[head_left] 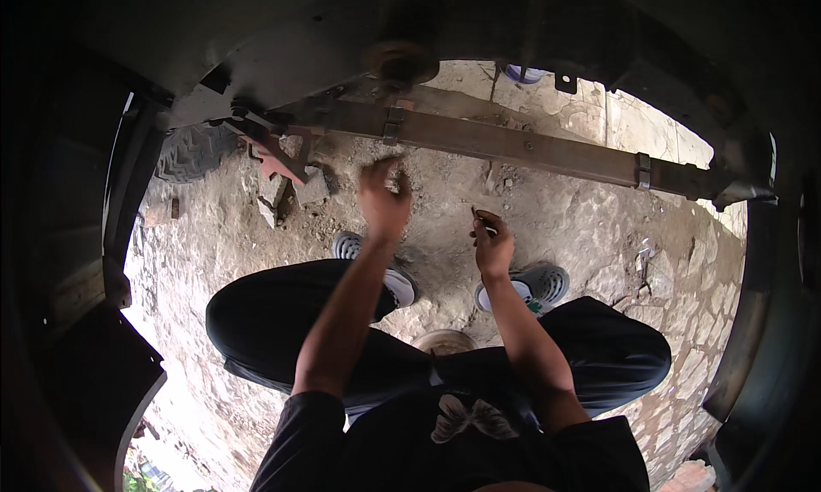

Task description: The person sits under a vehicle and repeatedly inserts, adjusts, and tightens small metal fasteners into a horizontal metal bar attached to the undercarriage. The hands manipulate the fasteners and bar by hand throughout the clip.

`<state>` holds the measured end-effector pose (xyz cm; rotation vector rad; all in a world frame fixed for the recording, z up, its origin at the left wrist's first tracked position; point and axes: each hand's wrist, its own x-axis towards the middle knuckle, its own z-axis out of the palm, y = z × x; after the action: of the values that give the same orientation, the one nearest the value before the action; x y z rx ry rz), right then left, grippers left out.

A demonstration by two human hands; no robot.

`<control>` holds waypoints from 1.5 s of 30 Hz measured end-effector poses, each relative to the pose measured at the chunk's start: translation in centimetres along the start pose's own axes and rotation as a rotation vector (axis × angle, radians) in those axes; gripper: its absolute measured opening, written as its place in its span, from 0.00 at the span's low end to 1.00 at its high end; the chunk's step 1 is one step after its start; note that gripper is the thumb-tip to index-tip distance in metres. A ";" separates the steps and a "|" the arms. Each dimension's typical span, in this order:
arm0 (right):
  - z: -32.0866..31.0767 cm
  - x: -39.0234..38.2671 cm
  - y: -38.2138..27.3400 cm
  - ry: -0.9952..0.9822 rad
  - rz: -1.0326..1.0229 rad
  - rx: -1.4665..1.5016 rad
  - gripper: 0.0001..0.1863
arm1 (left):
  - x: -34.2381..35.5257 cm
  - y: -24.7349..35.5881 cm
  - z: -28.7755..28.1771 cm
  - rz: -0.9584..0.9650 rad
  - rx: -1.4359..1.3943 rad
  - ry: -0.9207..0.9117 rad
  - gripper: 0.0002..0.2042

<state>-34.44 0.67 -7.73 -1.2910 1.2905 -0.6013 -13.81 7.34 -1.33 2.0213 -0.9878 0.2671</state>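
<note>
My left hand (384, 203) is raised just below the leaf spring (513, 146), near its left metal clamp (393, 124). It is blurred, but thumb and fingers look apart with ground showing between them, and I see nothing held. To the right and a little lower, my right hand (493, 248) is closed in a pinch. A small, thin, dark piece (475, 211) sticks up from its fingertips; its exact kind is too small to tell. This hand is apart from the spring. A second clamp (643, 171) wraps the spring toward its right end.
Dark vehicle framework (547, 22) arches overhead and down both sides. At the left are a treaded tyre (190, 154), a reddish metal bracket (278, 154) and broken blocks (310, 187). A round seat (444, 341) shows between my legs. Rubble and stone paving cover the ground.
</note>
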 end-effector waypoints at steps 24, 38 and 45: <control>2.5 -4.3 -3.2 -0.172 -0.415 0.144 0.35 | 4.0 1.9 5.8 -1.080 -0.855 -0.067 0.12; 0.5 -3.2 -2.3 -0.064 -0.264 0.370 0.37 | 4.7 1.0 8.9 -1.403 -0.950 -0.147 0.43; 2.0 -4.2 -2.8 -0.002 -0.265 0.402 0.36 | 6.9 -5.4 10.6 -1.416 -0.628 0.341 0.62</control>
<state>-32.84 4.44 -4.17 -1.1289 0.9394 -0.9908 -6.98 -2.88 -7.62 1.5473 0.6160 -0.4139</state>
